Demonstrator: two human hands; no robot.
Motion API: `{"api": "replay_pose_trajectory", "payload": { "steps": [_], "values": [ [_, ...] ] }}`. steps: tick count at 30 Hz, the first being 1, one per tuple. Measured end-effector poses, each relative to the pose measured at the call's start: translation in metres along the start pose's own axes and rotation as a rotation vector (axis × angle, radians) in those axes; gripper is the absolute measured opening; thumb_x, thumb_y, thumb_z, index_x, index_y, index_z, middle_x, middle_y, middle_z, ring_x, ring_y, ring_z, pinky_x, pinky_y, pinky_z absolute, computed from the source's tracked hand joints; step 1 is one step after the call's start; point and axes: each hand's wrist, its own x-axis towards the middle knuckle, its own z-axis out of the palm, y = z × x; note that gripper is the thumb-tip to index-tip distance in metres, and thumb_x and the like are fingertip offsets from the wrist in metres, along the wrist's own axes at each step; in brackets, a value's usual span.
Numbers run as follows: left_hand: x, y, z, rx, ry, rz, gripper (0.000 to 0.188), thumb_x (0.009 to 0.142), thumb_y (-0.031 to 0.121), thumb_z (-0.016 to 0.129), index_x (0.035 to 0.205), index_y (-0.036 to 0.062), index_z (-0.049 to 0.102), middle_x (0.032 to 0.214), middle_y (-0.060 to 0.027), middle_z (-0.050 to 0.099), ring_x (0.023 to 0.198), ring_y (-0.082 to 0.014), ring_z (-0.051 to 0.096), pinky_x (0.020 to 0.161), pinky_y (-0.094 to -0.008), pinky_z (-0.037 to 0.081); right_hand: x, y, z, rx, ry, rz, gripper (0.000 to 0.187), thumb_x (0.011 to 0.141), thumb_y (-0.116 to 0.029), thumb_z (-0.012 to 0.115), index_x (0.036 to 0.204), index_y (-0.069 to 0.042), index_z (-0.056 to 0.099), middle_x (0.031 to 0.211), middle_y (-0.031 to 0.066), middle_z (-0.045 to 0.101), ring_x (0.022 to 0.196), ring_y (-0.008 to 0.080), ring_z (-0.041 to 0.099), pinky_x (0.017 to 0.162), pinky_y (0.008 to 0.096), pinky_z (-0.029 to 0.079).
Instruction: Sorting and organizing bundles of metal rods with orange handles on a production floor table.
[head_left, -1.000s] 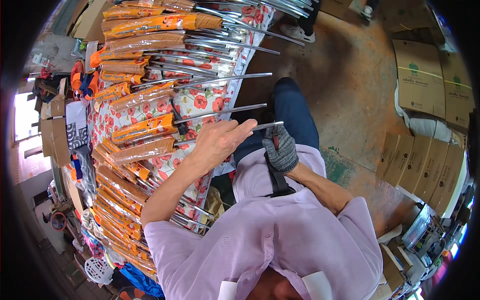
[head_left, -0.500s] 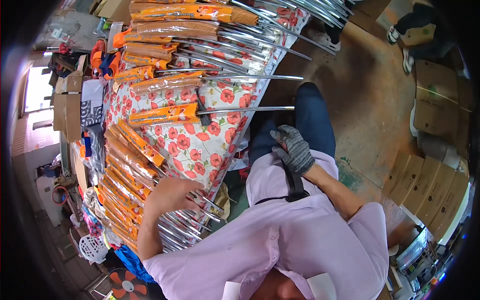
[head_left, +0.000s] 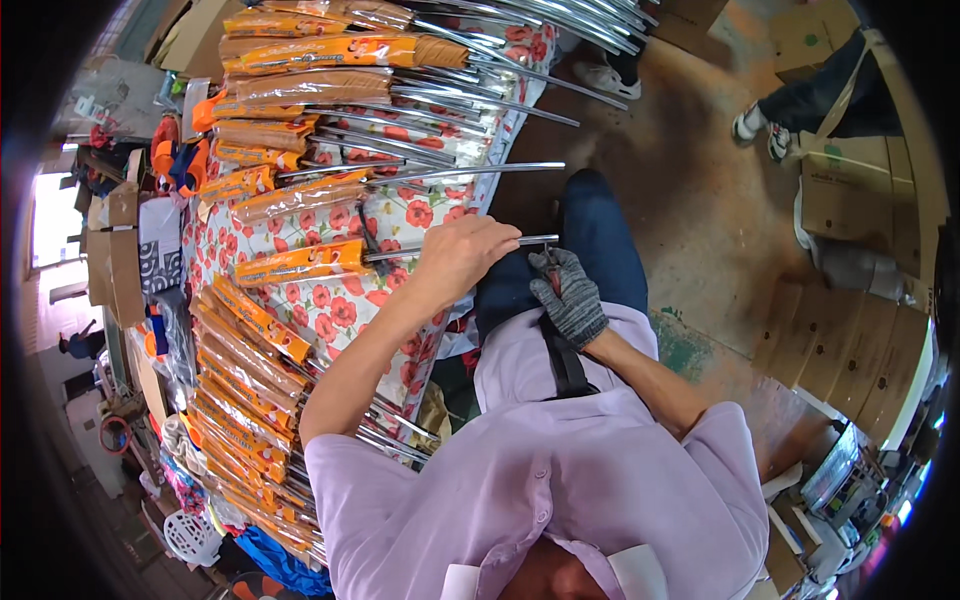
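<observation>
My bare left hand [head_left: 465,255] is closed around a shiny metal tube [head_left: 400,254] near its free end. The tube's other end sits in an orange sleeve [head_left: 300,263] lying on the flowered tablecloth [head_left: 335,315]. My right hand [head_left: 572,305], in a grey knit glove, grips a small red-handled tool [head_left: 555,275]. The tool's thin dark tip meets the tube's end or lies very close to it; its exact kind is too small to tell. A second sleeved tube [head_left: 465,171] lies just beyond, with a short dark strip [head_left: 366,228] between the two.
Many orange-sleeved tubes lie in a pile [head_left: 235,420] at the near left and another [head_left: 350,50] at the far end. Cardboard boxes [head_left: 830,350] stand along the right. Another person's legs [head_left: 820,105] show at the far right. A white plastic basket [head_left: 192,538] is at lower left.
My left hand has moved from the near pile, up and right, onto the metal tube. The right hand's tool has come up to the tube's end. The person at far right has shifted.
</observation>
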Motion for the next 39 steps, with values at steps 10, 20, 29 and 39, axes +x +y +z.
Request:
{"api": "replay_pose_trajectory", "payload": {
  "steps": [10,20,29,39],
  "values": [
    [-0.003,0.004,-0.002,-0.235,-0.012,-0.112,0.015,0.087,0.013,0.079,0.099,0.0043,0.075,0.082,-0.0089,0.069,0.074,-0.0268,0.068,0.065,-0.0366,0.053,0.008,-0.006,0.005,0.146,0.047,0.065,0.050,0.091,-0.029,0.075,0.131,-0.002,0.059,0.131,0.0190,0.058,0.117,0.0385,0.061,0.098,0.0431,0.050],
    [-0.006,0.006,0.001,-0.241,0.062,-0.105,0.014,0.083,0.008,0.081,0.093,0.0034,0.074,0.084,-0.0078,0.071,0.076,-0.0253,0.069,0.065,-0.0350,0.054,0.012,-0.011,0.013,0.164,0.132,-0.020,0.052,0.091,-0.025,0.075,0.135,-0.004,0.060,0.136,0.0179,0.056,0.120,0.0370,0.059,0.102,0.0407,0.050],
    [-0.011,0.004,0.008,-0.059,0.226,0.077,0.023,0.075,0.006,0.085,0.093,0.0073,0.070,0.084,-0.0040,0.069,0.070,-0.0218,0.065,0.060,-0.0346,0.050,0.013,-0.016,0.016,0.134,0.146,-0.075,0.049,0.090,-0.019,0.075,0.135,-0.005,0.061,0.136,0.0170,0.056,0.121,0.0358,0.059,0.102,0.0399,0.049],
    [-0.014,0.000,0.016,0.159,0.376,0.265,0.027,0.071,0.005,0.086,0.092,0.0089,0.069,0.087,-0.0014,0.069,0.068,-0.0191,0.062,0.055,-0.0330,0.045,0.013,-0.026,0.016,0.248,0.147,0.007,0.049,0.091,-0.012,0.073,0.137,-0.005,0.056,0.136,0.0158,0.058,0.120,0.0339,0.062,0.102,0.0385,0.050]
  ]
}}
